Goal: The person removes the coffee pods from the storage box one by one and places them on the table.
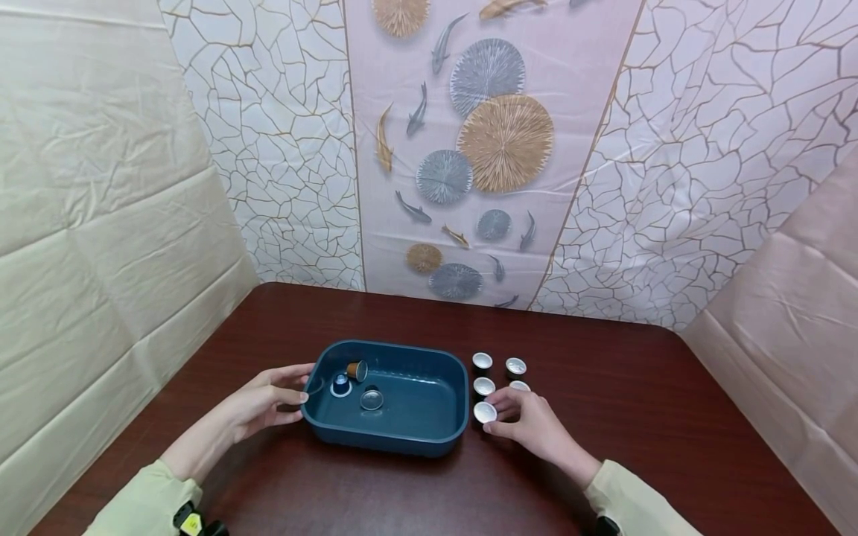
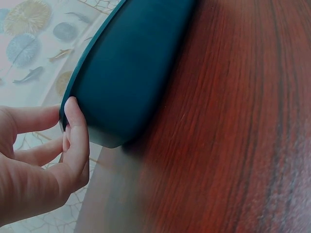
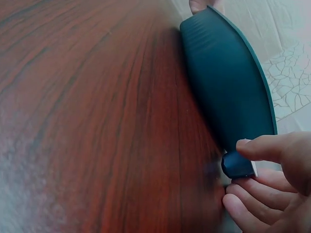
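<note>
- The bin (image 1: 389, 441) is smooth and blue-green, a rounded oblong with a thin rim, sitting on the glossy, dark red-brown, wood-grained surface (image 1: 335, 487)
- Inside it, toward 9 and 10 o'clock, lie a blue capsule (image 1: 341, 383) with its wide rim down, an orange-brown capsule (image 1: 353, 371) on its side, and a third capsule (image 1: 372, 400) showing its round face
- A dark faceted capsule (image 3: 236, 166) with a pale lid sits between the thumb and fingers of the right hand (image 1: 532, 430), which pinch it near the bin's 3 o'clock wall; I cannot tell whether it is raised
- Four loose capsules (image 1: 483, 386), pale lids up, stand between 12 and 2 o'clock of it
- The left hand (image 1: 261, 398) pinches the bin's rim at 9 o'clock
- Forearms in pale sleeves (image 1: 144, 502) reach in from 8 and 4 o'clock
</note>
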`<state>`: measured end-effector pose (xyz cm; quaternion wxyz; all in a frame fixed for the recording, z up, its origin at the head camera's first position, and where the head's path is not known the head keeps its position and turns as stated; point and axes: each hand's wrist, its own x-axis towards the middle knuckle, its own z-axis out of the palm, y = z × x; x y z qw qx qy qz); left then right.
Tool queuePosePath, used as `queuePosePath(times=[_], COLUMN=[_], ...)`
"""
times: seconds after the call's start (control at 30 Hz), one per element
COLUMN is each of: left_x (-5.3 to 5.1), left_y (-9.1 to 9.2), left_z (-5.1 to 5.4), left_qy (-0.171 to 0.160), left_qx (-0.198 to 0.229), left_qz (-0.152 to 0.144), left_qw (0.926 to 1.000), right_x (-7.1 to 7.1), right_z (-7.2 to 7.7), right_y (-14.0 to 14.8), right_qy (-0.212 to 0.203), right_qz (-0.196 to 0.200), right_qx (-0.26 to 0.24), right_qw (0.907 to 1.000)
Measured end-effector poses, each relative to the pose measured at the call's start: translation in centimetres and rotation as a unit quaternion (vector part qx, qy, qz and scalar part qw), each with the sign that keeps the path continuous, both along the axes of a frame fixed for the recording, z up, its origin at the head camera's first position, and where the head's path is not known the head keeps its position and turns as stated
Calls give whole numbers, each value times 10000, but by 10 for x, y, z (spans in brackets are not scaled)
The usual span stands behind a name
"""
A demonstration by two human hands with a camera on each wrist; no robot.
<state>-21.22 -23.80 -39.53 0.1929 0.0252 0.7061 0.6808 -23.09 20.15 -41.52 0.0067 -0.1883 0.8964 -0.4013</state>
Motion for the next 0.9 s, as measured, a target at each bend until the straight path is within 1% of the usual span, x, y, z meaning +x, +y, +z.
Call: queuePosePath(times=[0.23, 0.6, 0.9], left_x=[0, -1, 0], left_y=[0, -1, 0], left_z=[-1, -2, -1], left_qy=[-1, -4, -4], left_qx=[-50, -19, -33], left_qz=[12, 3, 20], left_qw=[10000, 10000, 10000], right_x=[0, 0, -1], right_z=[-3, -2, -2], right_y=[0, 1, 2], right_qy=[17, 89, 86], right_qz=[-21, -37, -26], right_qx=[37, 136, 112], right_qw=[10000, 9999, 9999])
